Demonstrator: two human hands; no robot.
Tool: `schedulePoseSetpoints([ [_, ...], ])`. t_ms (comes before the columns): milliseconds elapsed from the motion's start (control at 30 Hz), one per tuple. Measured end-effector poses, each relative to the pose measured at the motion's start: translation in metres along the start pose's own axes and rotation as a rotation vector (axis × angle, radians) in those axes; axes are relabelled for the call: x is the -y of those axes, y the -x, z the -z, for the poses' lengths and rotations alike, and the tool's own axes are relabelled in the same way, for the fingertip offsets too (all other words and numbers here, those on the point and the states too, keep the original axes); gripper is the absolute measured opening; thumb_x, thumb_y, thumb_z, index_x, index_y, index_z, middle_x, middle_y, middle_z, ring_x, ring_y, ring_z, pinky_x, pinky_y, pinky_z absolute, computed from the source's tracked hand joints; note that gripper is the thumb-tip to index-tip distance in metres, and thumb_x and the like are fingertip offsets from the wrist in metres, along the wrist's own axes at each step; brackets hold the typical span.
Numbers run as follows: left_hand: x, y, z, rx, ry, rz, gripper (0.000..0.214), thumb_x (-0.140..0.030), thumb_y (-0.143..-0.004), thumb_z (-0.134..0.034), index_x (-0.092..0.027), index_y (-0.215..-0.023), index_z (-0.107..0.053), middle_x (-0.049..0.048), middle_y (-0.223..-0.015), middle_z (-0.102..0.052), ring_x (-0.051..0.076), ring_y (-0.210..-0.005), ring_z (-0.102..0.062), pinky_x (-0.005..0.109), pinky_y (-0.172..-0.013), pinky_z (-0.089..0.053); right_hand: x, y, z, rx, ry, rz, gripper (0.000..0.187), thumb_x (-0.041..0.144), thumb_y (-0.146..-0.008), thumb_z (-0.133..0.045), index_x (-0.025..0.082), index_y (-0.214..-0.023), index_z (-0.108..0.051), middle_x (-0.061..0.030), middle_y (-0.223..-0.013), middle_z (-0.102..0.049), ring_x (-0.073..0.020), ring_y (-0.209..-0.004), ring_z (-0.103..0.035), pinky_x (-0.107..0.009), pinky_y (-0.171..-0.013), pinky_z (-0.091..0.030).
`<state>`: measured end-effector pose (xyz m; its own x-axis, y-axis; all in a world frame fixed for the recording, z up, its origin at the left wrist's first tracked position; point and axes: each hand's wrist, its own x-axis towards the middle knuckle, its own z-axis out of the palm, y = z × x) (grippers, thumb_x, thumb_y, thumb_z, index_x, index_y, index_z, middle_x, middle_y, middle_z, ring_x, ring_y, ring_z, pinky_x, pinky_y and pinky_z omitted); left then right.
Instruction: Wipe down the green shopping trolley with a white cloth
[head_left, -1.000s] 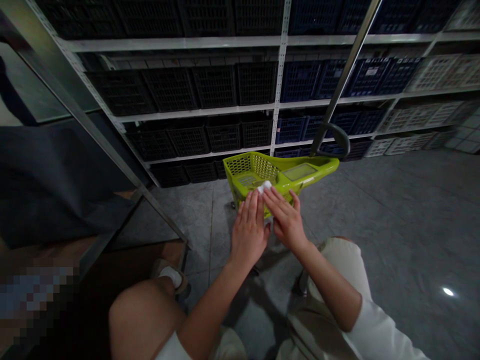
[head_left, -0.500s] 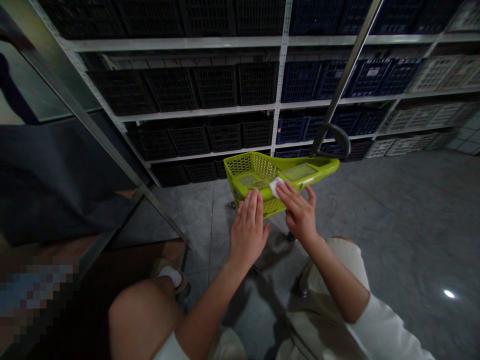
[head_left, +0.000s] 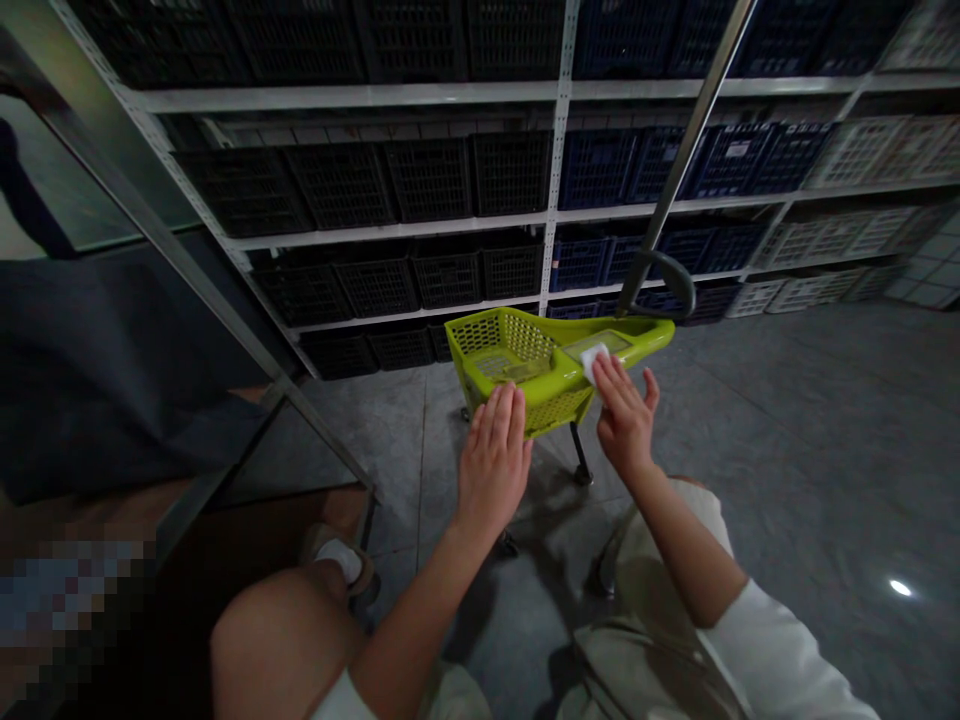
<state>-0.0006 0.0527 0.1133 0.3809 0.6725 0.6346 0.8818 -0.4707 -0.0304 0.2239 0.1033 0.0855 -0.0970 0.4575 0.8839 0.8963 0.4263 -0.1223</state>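
Note:
A yellow-green plastic basket [head_left: 487, 400] with perforated walls and a long narrowing end stands before me on a wheeled leg frame. My left hand [head_left: 495, 450] rests on its near rim, fingers stretched out flat against the plastic. With my right hand [head_left: 624, 410] I press a small folded white tissue [head_left: 593, 360] onto the rim, by the clear flat panel [head_left: 606, 343] at the basket's narrow part. The tissue lies under my right fingertips, partly hidden by them.
Behind the basket, white shelving [head_left: 555, 170] holds rows of black crates [head_left: 435, 178], blue crates [head_left: 596, 165] and pale crates [head_left: 855, 150]. A metal pole with a grey loop handle [head_left: 675, 280] rises at the basket's far side. At left stands a metal frame [head_left: 225, 310].
My right hand has slid the tissue to the right along the rim, from the basket's middle to beside the clear panel. My left hand stays on the near rim.

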Motion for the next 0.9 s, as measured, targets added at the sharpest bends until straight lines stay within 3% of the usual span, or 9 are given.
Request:
schedulePoseSetpoints([
  [100, 0.003, -0.006, 0.003, -0.035, -0.037, 0.000, 0.060, -0.024, -0.100, -0.044, -0.015, -0.156, -0.028, 0.0151, -0.151, -0.048, 0.028, -0.142, -0.043, 0.048, -0.120, -0.034, -0.030, -0.007, 0.002, -0.041, -0.007, -0.096, 0.065, 0.006, -0.085, -0.038, 0.024, -0.146, -0.049, -0.0090, -0.148, -0.055, -0.0205, -0.142, -0.046, -0.049, -0.120, -0.021],
  [200, 0.004, -0.015, 0.009, -0.060, -0.029, 0.010, 0.056, -0.028, -0.100, -0.047, -0.020, -0.154, -0.035, 0.0132, -0.136, -0.057, 0.026, -0.130, -0.052, 0.049, -0.118, -0.035, -0.039, -0.012, 0.005, -0.040, -0.031, -0.129, 0.060, 0.007, -0.085, -0.039, 0.025, -0.140, -0.055, -0.0076, -0.144, -0.059, -0.0202, -0.139, -0.049, -0.048, -0.119, -0.021],
  [333, 0.005, -0.024, 0.019, -0.068, -0.022, 0.060, 0.057, -0.043, -0.098, -0.051, -0.025, -0.152, -0.041, 0.0120, -0.119, -0.059, 0.027, -0.117, -0.055, 0.055, -0.115, -0.036, -0.033, -0.011, 0.006, -0.032, -0.066, -0.144, 0.057, 0.009, -0.086, -0.040, 0.026, -0.138, -0.057, -0.0073, -0.143, -0.060, -0.0201, -0.140, -0.048, -0.046, -0.117, -0.026],
  [467, 0.005, -0.025, 0.028, -0.096, -0.019, 0.108, 0.045, -0.049, -0.094, -0.056, -0.030, -0.135, -0.061, 0.0107, -0.108, -0.058, 0.028, -0.110, -0.056, 0.059, -0.111, -0.037, -0.020, -0.006, 0.007, -0.049, -0.076, -0.130, 0.058, 0.009, -0.087, -0.039, 0.026, -0.140, -0.055, -0.0074, -0.143, -0.060, -0.0202, -0.140, -0.048, -0.043, -0.113, -0.032],
  [567, -0.001, -0.029, 0.034, -0.088, -0.007, 0.149, 0.046, -0.053, -0.092, -0.057, -0.021, -0.124, -0.068, 0.0142, -0.113, -0.060, 0.031, -0.116, -0.056, 0.061, -0.114, -0.032, -0.010, -0.003, 0.011, -0.047, -0.072, -0.115, 0.060, 0.008, -0.088, -0.038, 0.027, -0.142, -0.053, -0.0075, -0.143, -0.060, -0.0203, -0.140, -0.048, -0.043, -0.112, -0.033],
  [667, -0.012, -0.033, 0.035, -0.006, -0.004, 0.065, 0.061, -0.051, -0.092, -0.058, -0.009, -0.137, -0.055, 0.0214, -0.142, -0.052, 0.035, -0.139, -0.042, 0.056, -0.120, -0.027, -0.010, 0.000, 0.019, -0.001, -0.073, -0.029, 0.064, 0.005, -0.086, -0.037, 0.026, -0.146, -0.049, -0.0074, -0.145, -0.058, -0.0190, -0.141, -0.047, -0.042, -0.113, -0.032],
  [733, -0.017, -0.033, 0.032, 0.077, 0.000, -0.053, 0.070, -0.044, -0.094, -0.057, -0.009, -0.151, -0.037, 0.0179, -0.157, -0.040, 0.031, -0.148, -0.033, 0.049, -0.122, -0.028, -0.017, 0.002, 0.024, 0.033, -0.034, 0.003, 0.069, 0.003, -0.084, -0.036, 0.027, -0.148, -0.046, -0.0071, -0.147, -0.057, -0.0186, -0.141, -0.047, -0.044, -0.117, -0.026],
  [833, -0.019, -0.028, 0.022, 0.143, -0.026, -0.127, 0.077, -0.039, -0.095, -0.057, -0.006, -0.156, -0.024, 0.0153, -0.164, -0.029, 0.027, -0.151, -0.028, 0.044, -0.123, -0.027, -0.022, 0.004, 0.024, -0.026, 0.058, -0.140, 0.072, 0.002, -0.081, -0.036, 0.027, -0.148, -0.046, -0.0076, -0.147, -0.056, -0.0203, -0.140, -0.048, -0.050, -0.121, -0.016],
  [900, -0.019, -0.025, 0.017, 0.140, -0.032, -0.122, 0.081, -0.042, -0.094, -0.058, -0.005, -0.156, -0.022, 0.0151, -0.165, -0.025, 0.028, -0.152, -0.026, 0.045, -0.124, -0.025, -0.008, 0.003, 0.021, -0.072, 0.067, -0.234, 0.073, 0.003, -0.081, -0.035, 0.026, -0.149, -0.045, -0.0084, -0.148, -0.055, -0.0213, -0.140, -0.049, -0.054, -0.122, -0.009],
])
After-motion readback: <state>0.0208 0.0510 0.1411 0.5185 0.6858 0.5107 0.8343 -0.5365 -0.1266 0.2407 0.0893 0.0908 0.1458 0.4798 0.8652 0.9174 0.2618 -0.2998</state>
